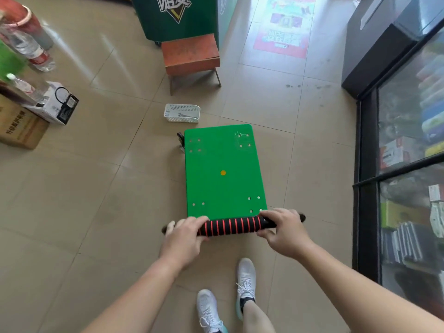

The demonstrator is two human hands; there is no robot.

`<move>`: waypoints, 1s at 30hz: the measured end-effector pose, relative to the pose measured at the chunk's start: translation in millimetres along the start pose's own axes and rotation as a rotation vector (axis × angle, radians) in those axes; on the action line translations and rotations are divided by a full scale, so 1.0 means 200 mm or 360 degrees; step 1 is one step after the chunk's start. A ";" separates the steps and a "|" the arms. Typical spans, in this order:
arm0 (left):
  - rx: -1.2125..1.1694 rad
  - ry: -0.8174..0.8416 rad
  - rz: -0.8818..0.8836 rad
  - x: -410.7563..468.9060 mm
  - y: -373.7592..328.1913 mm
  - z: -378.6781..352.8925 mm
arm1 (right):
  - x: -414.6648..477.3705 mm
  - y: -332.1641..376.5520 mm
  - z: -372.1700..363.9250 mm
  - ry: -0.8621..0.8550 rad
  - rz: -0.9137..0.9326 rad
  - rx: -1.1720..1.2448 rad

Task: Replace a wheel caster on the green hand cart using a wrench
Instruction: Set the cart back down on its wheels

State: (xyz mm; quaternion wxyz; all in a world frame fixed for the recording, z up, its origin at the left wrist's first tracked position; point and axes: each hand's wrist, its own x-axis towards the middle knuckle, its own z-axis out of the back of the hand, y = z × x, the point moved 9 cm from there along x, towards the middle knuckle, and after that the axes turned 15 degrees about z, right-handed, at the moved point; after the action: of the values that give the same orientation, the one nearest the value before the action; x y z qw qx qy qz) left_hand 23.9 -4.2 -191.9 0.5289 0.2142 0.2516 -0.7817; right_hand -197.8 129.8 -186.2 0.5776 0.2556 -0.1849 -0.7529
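Our shoes (246, 277) stand behind the green cart (223, 169). Left grip (186, 234) and right grip (282, 228) hold its handle (230, 228); tipped fast, it may hit our toes.

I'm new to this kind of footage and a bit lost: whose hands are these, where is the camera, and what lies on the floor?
There is no machine here: a person works with bare hands. The single picture comes from a camera worn on their head, looking forward and down, so forearms and white shoes show at the bottom. The left hand and right hand each grip the black, red-striped handle of the green hand cart, which stands on the tiled floor. Beyond it sits a white basket with a wrench inside, then an orange stool. A dark caster peeks out at the cart's far left corner.
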 end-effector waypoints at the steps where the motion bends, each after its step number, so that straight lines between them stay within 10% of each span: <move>1: -0.0008 -0.0024 -0.0002 0.07 -0.02 0.05 | 0.08 -0.01 0.03 -0.0014 0.0005 -0.0010; 16: -0.0089 -0.0209 -0.0006 0.90 -0.24 0.60 | 1.08 -0.19 0.33 0.0114 -0.0034 0.0013; 30: -0.0107 -0.0144 0.0056 0.69 -0.21 0.48 | 0.85 -0.12 0.31 0.0095 0.0033 0.0020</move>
State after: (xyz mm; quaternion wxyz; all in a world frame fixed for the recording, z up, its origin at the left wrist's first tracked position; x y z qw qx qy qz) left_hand -69.5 -149.5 -192.2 0.5604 0.1651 0.2496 -0.7722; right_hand -288.0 -28.1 -179.8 0.5890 0.2796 -0.1748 -0.7378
